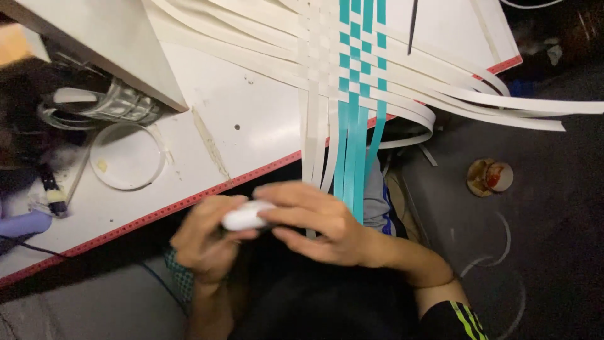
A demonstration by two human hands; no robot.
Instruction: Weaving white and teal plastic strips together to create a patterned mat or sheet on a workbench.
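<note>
White table (251, 119) w/ woven strip mat (352, 69), hands below its edge.
Mat: white + teal strips, ends hang over red-trimmed edge. Clear round lid (126, 156) at table's left. Left hand (204, 242) & right hand (318, 223) both curl fingers round small white object (245, 217), held btwn them.

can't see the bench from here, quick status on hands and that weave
Left hand and right hand both gripping small white object. Woven white and teal strips lie untouched on white table. Nothing blocking.
</note>
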